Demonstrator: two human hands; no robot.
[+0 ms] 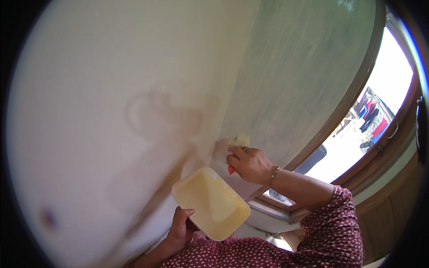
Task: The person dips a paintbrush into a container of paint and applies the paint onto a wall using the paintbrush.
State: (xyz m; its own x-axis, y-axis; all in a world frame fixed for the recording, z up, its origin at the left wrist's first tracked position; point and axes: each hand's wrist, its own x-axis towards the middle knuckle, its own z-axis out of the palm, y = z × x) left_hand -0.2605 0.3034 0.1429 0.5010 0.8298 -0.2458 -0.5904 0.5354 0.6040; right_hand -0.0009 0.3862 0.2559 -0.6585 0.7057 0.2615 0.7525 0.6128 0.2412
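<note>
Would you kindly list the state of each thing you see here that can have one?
Left hand: shut on the tray's near edge.
Tray: held tilted by the wall, coated with pale yellow paste.
Right hand: shut on a red-handled tool.
Red-handled tool: pressed to the wall, blade end smeared with paste.
Wall: patchy, with darker damp-looking smears.
Window: bright daylight outside; open or shut cannot be told.

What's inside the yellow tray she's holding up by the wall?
The yellow tray, held by the left hand, shows only a smooth pale yellow inside; nothing separate lies in it. Its underside is hidden. The right hand presses a red-handled tool to the wall.
</note>
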